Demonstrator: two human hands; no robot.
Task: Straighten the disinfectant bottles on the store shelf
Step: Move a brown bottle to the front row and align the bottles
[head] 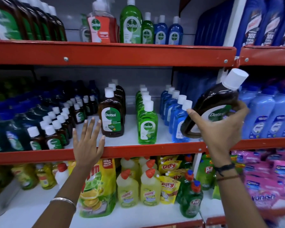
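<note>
— What is on the left arm?
— A thin silver bangle (63, 201). No sleeve.
— And the right arm?
— A black string band (224, 167) and a thin brown band (228, 178) at the wrist. The fingernails (103, 137) look pale and shiny.

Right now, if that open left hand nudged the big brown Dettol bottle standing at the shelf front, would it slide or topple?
The brown Dettol bottle looks tall and narrow-necked, so a push near its white cap would probably tip it; a low push likelier slides it. It seems full of dark liquid, so probably heavy for its size. More brown bottles stand right behind it, which might stop a backward fall. The left hand is not touching it.
</note>
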